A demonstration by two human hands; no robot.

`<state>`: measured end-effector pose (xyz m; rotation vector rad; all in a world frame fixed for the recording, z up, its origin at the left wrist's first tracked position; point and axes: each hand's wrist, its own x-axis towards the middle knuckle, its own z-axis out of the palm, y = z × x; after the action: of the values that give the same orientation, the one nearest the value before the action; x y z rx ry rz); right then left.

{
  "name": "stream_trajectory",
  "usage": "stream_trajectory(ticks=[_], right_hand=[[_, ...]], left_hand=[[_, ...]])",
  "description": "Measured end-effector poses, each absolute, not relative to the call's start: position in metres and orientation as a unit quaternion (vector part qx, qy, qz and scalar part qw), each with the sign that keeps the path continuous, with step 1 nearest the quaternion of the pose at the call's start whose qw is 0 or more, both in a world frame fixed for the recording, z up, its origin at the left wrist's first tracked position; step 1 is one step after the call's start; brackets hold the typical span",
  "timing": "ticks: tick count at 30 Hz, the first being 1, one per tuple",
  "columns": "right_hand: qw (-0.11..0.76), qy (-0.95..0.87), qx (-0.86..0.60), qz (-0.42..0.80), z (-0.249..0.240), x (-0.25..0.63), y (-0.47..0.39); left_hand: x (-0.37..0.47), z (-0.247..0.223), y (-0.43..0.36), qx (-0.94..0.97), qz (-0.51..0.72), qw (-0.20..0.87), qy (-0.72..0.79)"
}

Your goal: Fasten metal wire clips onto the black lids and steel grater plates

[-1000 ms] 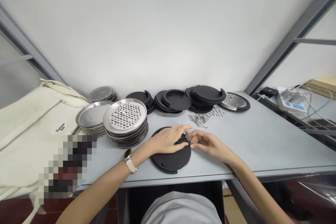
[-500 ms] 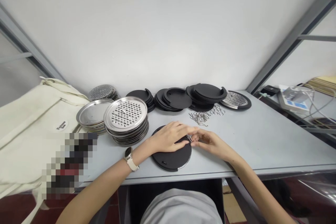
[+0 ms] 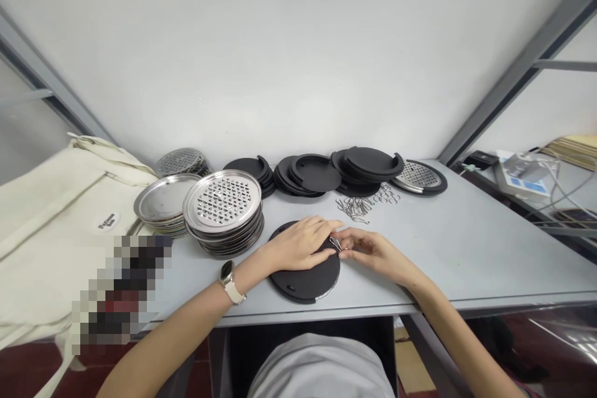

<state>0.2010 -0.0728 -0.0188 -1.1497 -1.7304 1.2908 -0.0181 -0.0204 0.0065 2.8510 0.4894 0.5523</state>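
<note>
A round black holder (image 3: pixel 305 283) lies on the table in front of me, with a thin metal edge showing at its front right. My left hand (image 3: pixel 303 242) rests flat across its top, fingers stretched out and thumb to the side. At the holder's right edge, my right hand (image 3: pixel 368 252) pinches a small bent metal wire clip (image 3: pixel 334 242) between thumb and fingers. The clip's looped end points up-left toward my left fingertips; its other end is hidden by the right fingers.
Stacked round metal grater plates (image 3: pixel 224 205) and plain-looking metal discs (image 3: pixel 165 196) stand left. Behind are more black holders (image 3: pixel 317 173), loose wire clips (image 3: pixel 354 208), small rings (image 3: pixel 387 194) and a grater in a black holder (image 3: pixel 420 177). A cream bag (image 3: pixel 60 217) sits far left.
My left fingers have lifted and shifted slightly left, so more of the wire clip shows. The right hand still pinches it, nearly unmoved.
</note>
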Motion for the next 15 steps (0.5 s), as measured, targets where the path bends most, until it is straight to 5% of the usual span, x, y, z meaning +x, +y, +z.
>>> stream_trajectory(ticks=[15], right_hand=[[0.336,-0.676,-0.424,0.5,-0.0231,0.2037,-0.0711]], left_hand=[[-0.0163,0.0102,-0.017,0.944,0.203,0.205,0.159]])
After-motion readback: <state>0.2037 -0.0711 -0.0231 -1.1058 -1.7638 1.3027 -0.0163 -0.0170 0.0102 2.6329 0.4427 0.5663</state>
